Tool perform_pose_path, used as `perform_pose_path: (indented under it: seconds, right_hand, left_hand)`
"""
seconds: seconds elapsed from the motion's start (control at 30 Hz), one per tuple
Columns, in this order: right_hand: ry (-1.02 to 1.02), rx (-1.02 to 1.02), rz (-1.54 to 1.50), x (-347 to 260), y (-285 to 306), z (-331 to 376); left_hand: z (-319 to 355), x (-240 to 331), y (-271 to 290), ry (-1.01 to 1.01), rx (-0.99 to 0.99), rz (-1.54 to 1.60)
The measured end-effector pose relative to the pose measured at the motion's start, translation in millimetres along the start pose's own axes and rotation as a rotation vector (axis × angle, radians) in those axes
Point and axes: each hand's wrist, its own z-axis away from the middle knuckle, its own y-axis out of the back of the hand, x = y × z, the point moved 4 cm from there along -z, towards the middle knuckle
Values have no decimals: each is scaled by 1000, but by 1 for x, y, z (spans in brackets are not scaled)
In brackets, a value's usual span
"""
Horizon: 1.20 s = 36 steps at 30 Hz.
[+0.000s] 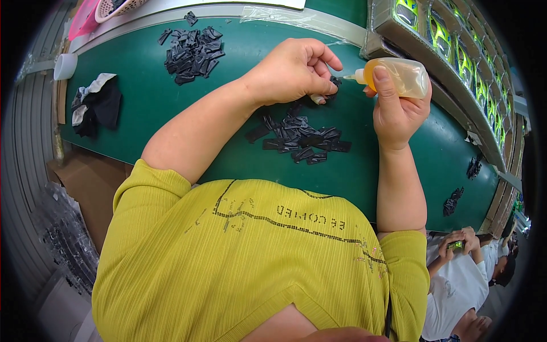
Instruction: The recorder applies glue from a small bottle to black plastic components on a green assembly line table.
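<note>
The left hand [293, 71] is curled shut, its fingertips pinching a small flat black plastic piece [335, 81] just above the green belt-like table surface [148, 102]. The right hand [396, 111] is wrapped tightly around a soft translucent squeeze bottle of amber liquid [399, 77], thumb pressed along its side. The bottle lies nearly level, and its pale pointed nozzle [354, 76] reaches toward the pinched piece, touching it or nearly so.

Directly below the left hand, on the green surface, lies a loose heap of similar flat black plastic pieces [299, 137]. A second, denser heap of black pieces [192, 52] sits farther up and to the left of that hand. A crumpled black-and-white cloth [96, 102] lies well to the left. Beyond the bottle, a long tray of yellow-green parts [450, 43] runs along the table's far edge.
</note>
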Motion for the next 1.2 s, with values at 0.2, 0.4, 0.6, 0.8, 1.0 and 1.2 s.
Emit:
perform_pose_path:
  seconds: [0.2,0.4,0.6,0.8,1.0,1.2]
  right_hand:
    - [-5,-2,17,0,-1,0]
    - [50,19,32,-2,-1,-1]
    - [-49,28,-143,0,12,-9]
    - [-114,-66,-127,1,6,0]
    - [-123,-76,-118,2,6,2]
    - [-133,-109,-109,5,6,3]
  left_hand:
    - [-1,-1,0,-3,3,-6]
    - [-1,0,1,-5,-6,-10]
    - [-1,0,3,19,-3,40]
    - [-1,1,4,40,3,69]
    - [-1,1,4,32,4,51]
    - [-1,1,4,33,5,56]
